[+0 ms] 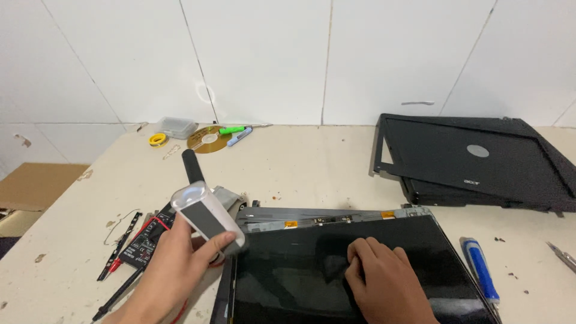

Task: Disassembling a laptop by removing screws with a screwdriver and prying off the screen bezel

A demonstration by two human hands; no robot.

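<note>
My left hand [171,270] grips a white and grey handheld device [207,216], held tilted over the near left corner of a bare laptop screen panel [300,264]. My right hand [381,279] rests flat on the dark glass of that panel, fingers curled near its middle. The panel lies on the beige table [312,162] with a metal frame strip and small connectors [330,219] along its far edge.
A black multimeter with red and black probes [141,240] lies left of the panel. A blue-handled screwdriver [479,267] lies to its right. Black laptop covers [474,159] sit at the back right. A disc [207,139], markers, tape roll and small box stand by the wall.
</note>
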